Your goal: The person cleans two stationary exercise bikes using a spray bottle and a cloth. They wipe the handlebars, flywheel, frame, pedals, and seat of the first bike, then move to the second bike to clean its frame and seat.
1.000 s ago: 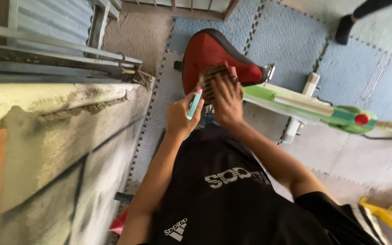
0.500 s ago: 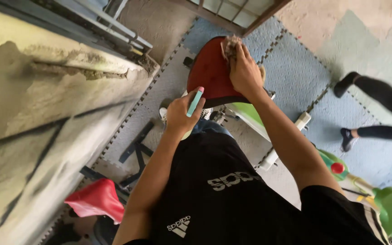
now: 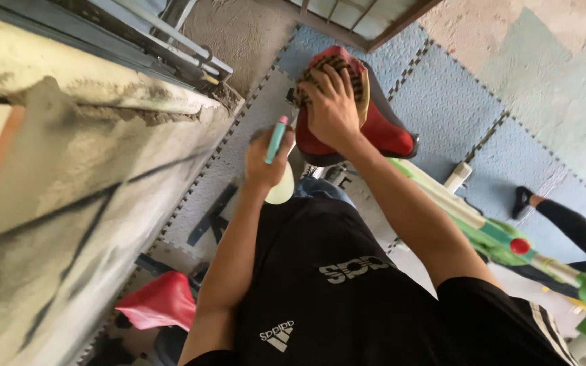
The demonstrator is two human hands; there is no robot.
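Observation:
My right hand [image 3: 334,108] presses a brown patterned cloth [image 3: 357,74] onto the red padded seat [image 3: 381,132] of a green exercise machine [image 3: 490,234]. My left hand [image 3: 266,159] holds a spray bottle [image 3: 279,186] with a teal and pink trigger head, its pale body hanging below the fist, just left of the seat. I wear a black shirt and black shorts that fill the lower middle of the view.
A worn concrete ledge and wall [image 3: 69,190] runs along the left, with metal rails [image 3: 184,47] above it. Blue and grey interlocking floor mats [image 3: 456,102] lie underneath. A second red seat [image 3: 161,301] sits lower left. Another person's legs [image 3: 571,224] stand at the right.
The view swung and the seat now sits higher in it. My right hand moved with the cloth across the seat toward its upper end. The left hand kept hold of the bottle.

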